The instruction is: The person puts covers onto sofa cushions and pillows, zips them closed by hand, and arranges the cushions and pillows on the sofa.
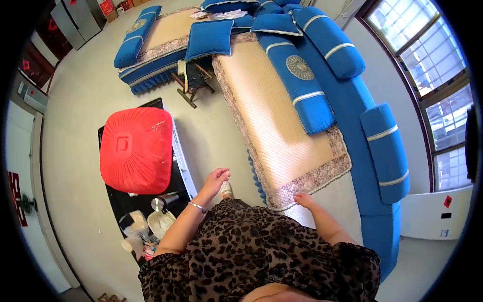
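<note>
My left hand [216, 179] is in the air between the low black table and the sofa, its fingers loosely bent and apart with nothing held. A silver bangle circles that wrist. My right hand [303, 200] appears over the lace-edged near end of a cream sofa cover [274, 121]; its small, loosely bent fingers look empty, and I cannot tell whether they touch the cover. A red food cover [136, 151] sits on the black table [118, 201], left of my left hand. One of my shoes [226, 189] shows below that hand.
A metal cup [159, 204], a bowl [162, 224] and plastic bags crowd the table's near end. A blue sofa [352, 121] with bolsters runs along the right, under windows. A folding stool [193, 83] stands ahead, near a blue cushion [210, 38].
</note>
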The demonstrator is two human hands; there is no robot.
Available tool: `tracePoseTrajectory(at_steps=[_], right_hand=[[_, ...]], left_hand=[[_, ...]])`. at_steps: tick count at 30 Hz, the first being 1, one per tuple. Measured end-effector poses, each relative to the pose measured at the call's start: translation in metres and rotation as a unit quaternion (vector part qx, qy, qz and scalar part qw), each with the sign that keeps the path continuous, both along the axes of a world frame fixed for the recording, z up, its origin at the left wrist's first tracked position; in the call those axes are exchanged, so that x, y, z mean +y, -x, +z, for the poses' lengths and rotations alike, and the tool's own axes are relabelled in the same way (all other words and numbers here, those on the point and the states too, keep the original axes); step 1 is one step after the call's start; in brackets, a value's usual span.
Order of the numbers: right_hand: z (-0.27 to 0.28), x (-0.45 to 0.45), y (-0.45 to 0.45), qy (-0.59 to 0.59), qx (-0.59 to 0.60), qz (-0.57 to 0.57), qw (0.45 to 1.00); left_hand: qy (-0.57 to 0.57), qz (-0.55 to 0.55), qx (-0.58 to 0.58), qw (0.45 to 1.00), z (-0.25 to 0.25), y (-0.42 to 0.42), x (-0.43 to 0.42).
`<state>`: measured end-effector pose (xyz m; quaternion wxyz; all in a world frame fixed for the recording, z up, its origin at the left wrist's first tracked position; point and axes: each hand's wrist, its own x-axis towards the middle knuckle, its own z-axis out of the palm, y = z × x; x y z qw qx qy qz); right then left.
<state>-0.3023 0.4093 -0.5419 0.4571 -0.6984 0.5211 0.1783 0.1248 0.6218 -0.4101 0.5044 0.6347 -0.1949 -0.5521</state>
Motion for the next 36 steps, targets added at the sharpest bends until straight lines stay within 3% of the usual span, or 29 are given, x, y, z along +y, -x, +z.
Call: tracePoseTrajectory(at_steps=[2, 5, 9, 12, 13, 14, 15, 16, 17, 18, 19, 20, 22, 23, 24, 26, 28, 31, 34, 36], right_hand=[[-0.003, -0.022, -0.013, 0.016, -0.003, 0.039, 0.999], [0.008, -0.029, -0.037, -0.003, -0.075, -0.192, 0.979], [-0.010, -0.035, -0.030, -0.031, -0.017, -0.105, 0.994], [0.009, -0.047, -0.047, -0.061, 0.095, -0.021, 0.993], [-0.002, -0.058, -0.047, -0.006, 0.095, 0.161, 0.982], [-0.022, -0.075, -0.041, 0.049, 0.092, 0.338, 0.935], [-0.051, -0.094, -0.028, 0.102, 0.085, 0.502, 0.854], [-0.036, -0.111, -0.053, 0.033, 0.098, 0.398, 0.911], [-0.022, -0.132, -0.082, -0.062, 0.135, 0.144, 0.978], [-0.006, -0.153, -0.119, -0.096, 0.159, -0.078, 0.979], [0.013, -0.180, -0.157, -0.084, 0.161, -0.172, 0.968], [0.032, -0.210, -0.193, -0.092, 0.150, -0.149, 0.973], [-0.044, -0.276, -0.195, -0.067, -0.001, -0.073, 0.995], [-0.072, -0.313, -0.223, -0.053, 0.056, -0.031, 0.997], [-0.043, -0.338, -0.278, -0.017, -0.009, -0.087, 0.996], [-0.022, -0.396, -0.361, 0.040, -0.088, -0.013, 0.995], [0.018, -0.428, -0.441, 0.053, -0.191, -0.062, 0.978], [0.064, -0.460, -0.544, 0.056, -0.213, -0.029, 0.975], [0.086, -0.469, -0.635, 0.116, -0.197, 0.079, 0.970], [0.113, -0.461, -0.690, 0.086, -0.193, 0.129, 0.969]], left_hand=[[0.008, -0.016, -0.013, 1.000, 0.006, -0.035, -0.026], [0.006, -0.026, -0.011, 1.000, 0.026, -0.074, -0.066], [0.005, -0.055, 0.021, 0.998, 0.034, -0.105, -0.117], [0.025, -0.076, 0.047, 0.996, 0.032, -0.129, -0.156], [0.032, -0.080, 0.056, 0.995, 0.032, -0.139, -0.168], [0.032, -0.077, 0.067, 0.994, 0.033, -0.149, -0.180], [0.024, -0.074, 0.064, 0.995, 0.034, -0.162, -0.192], [0.017, -0.071, 0.059, 0.996, 0.036, -0.177, -0.205], [0.013, -0.068, 0.052, 0.996, 0.037, -0.193, -0.220], [0.001, -0.072, 0.045, 0.996, 0.030, -0.211, -0.234], [-0.010, -0.072, 0.039, 0.997, 0.024, -0.229, -0.251], [-0.044, -0.065, 0.025, 0.997, 0.034, -0.245, -0.269], [-0.031, -0.061, 0.010, 0.998, 0.053, -0.278, -0.308], [-0.027, -0.058, 0.002, 0.998, 0.061, -0.293, -0.324], [0.007, -0.070, -0.033, 0.997, 0.066, -0.311, -0.343], [0.053, -0.042, -0.050, 0.996, 0.080, -0.348, -0.382], [0.076, -0.012, -0.052, 0.996, 0.087, -0.383, -0.412], [0.052, 0.032, -0.031, 0.998, 0.088, -0.436, -0.445], [0.023, 0.076, -0.001, 0.997, 0.071, -0.507, -0.481], [-0.001, 0.112, -0.028, 0.993, 0.063, -0.564, -0.518]])
